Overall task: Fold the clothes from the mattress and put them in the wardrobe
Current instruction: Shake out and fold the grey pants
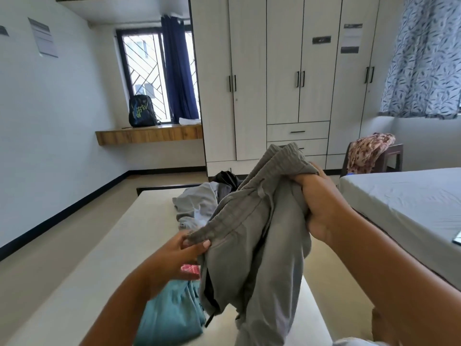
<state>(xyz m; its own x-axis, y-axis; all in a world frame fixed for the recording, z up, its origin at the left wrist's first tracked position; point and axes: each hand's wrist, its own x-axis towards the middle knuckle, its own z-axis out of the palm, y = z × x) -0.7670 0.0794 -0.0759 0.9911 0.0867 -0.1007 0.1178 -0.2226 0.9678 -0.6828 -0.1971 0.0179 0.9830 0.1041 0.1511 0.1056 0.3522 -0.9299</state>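
Note:
I hold grey trousers (pixel 252 236) with an elastic waistband in the air over the cream mattress (pixel 119 248). My right hand (pixel 321 203) grips the bunched waistband at the upper right. My left hand (pixel 179 253) pinches the waistband's lower left corner. The legs hang down toward me. On the mattress lie a teal garment (pixel 169 313) near me, a red-patterned piece (pixel 190 269) under my left hand, a light grey garment (pixel 197 206) and a dark one (pixel 225 179) at the far end. The white wardrobe (pixel 284 78) stands ahead with all doors shut.
A bed with a grey sheet (pixel 409 203) is close on the right. A chair with a floral cloth (pixel 369 151) stands by the wardrobe. A backpack (pixel 142 111) sits on a wooden ledge (pixel 149 136) at the window. Bare floor runs along the left wall.

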